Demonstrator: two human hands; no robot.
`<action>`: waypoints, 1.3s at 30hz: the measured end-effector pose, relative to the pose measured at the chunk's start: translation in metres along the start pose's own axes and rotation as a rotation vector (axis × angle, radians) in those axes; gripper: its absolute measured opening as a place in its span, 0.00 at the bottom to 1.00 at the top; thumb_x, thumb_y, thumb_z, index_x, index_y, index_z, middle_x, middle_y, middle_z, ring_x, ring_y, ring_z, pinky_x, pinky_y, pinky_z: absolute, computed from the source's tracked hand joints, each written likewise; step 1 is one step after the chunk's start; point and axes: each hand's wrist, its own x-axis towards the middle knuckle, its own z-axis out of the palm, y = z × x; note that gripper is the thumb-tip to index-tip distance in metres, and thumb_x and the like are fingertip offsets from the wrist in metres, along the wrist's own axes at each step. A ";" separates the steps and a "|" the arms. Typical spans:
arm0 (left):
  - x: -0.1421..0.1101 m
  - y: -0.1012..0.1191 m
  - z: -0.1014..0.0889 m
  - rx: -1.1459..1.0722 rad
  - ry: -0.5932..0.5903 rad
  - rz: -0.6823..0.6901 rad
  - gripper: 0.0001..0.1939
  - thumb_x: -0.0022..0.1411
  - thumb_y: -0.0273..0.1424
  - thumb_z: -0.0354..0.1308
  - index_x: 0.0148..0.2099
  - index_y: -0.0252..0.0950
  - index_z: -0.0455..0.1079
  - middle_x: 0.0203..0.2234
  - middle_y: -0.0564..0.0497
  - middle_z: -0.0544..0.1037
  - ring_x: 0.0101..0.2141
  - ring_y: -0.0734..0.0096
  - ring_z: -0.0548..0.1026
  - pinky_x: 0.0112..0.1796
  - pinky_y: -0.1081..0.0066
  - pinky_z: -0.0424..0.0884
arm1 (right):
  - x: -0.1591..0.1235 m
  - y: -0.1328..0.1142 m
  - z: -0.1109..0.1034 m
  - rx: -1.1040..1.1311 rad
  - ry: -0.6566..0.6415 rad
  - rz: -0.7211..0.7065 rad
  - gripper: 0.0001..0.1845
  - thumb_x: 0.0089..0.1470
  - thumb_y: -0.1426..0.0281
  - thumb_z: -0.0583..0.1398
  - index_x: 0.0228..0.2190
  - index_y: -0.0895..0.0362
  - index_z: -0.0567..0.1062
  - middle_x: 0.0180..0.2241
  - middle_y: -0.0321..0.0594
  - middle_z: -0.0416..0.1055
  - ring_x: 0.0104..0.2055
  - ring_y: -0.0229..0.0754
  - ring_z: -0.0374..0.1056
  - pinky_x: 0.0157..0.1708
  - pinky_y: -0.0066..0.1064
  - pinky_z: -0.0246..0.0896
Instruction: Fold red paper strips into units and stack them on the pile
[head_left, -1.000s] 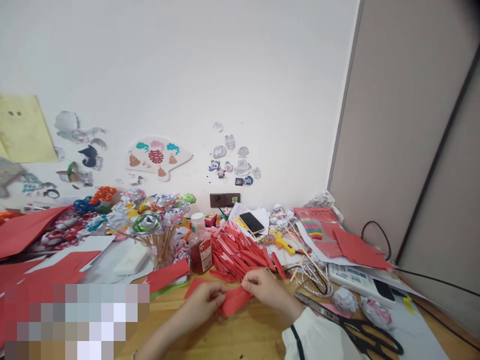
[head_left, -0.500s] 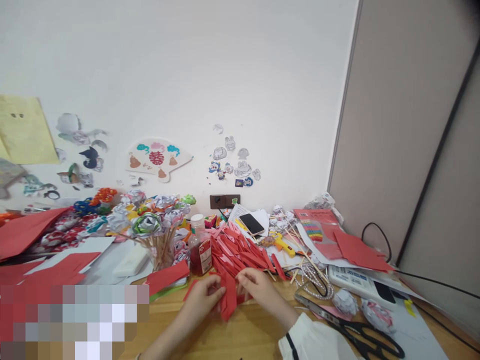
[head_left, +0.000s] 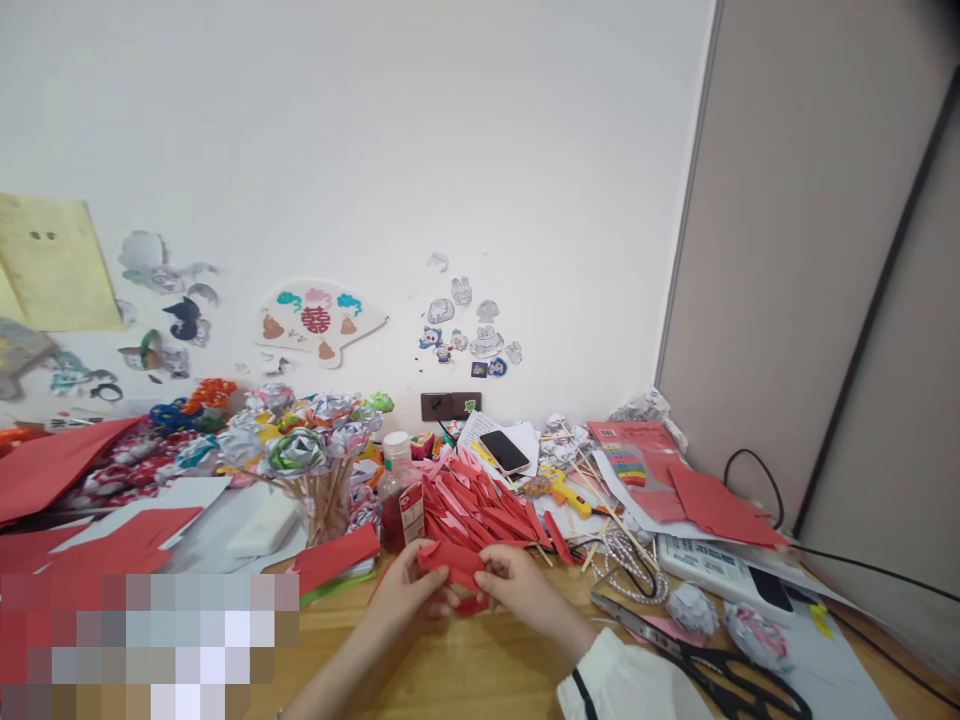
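Low in the middle of the view, my left hand [head_left: 409, 590] and my right hand [head_left: 517, 588] meet over the wooden desk [head_left: 487, 670]. Both pinch the same folded piece of red paper [head_left: 454, 565], the left at its left end and the right at its right end. Just behind the hands lies a heap of folded red paper strips [head_left: 480, 505]. A white sleeve covers my right wrist.
A red-filled bottle [head_left: 397, 500] and a cup of paper flowers on sticks [head_left: 315, 460] stand left of the heap. Black scissors [head_left: 712, 665], a phone [head_left: 504, 450], a yellow glue gun [head_left: 562, 488], red sheets [head_left: 712, 500], a calculator [head_left: 720, 565] and black cables lie right.
The red paper piece was stretched flat between my hands, then turned upright, and is now folded smaller and held closer to the heap. Both hands moved slightly away from me.
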 end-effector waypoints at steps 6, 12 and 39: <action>0.002 0.012 -0.008 0.142 0.053 0.102 0.21 0.39 0.45 0.59 0.30 0.34 0.63 0.18 0.56 0.73 0.18 0.72 0.73 0.23 0.72 0.70 | 0.002 0.001 -0.008 -0.023 0.052 0.054 0.12 0.46 0.63 0.55 0.27 0.62 0.70 0.18 0.33 0.63 0.20 0.33 0.59 0.20 0.23 0.52; 0.005 0.010 -0.011 0.276 -0.020 0.141 0.23 0.39 0.45 0.59 0.31 0.30 0.66 0.12 0.55 0.72 0.14 0.72 0.70 0.19 0.73 0.67 | 0.003 0.001 -0.010 0.121 0.057 0.062 0.18 0.45 0.61 0.57 0.35 0.62 0.71 0.18 0.35 0.66 0.18 0.32 0.60 0.20 0.24 0.54; -0.006 0.025 -0.010 0.260 -0.038 0.145 0.16 0.41 0.38 0.60 0.31 0.32 0.67 0.12 0.58 0.70 0.15 0.72 0.71 0.20 0.73 0.67 | 0.000 -0.005 -0.009 0.289 0.037 0.009 0.16 0.44 0.62 0.59 0.34 0.59 0.69 0.20 0.32 0.66 0.19 0.32 0.63 0.21 0.24 0.58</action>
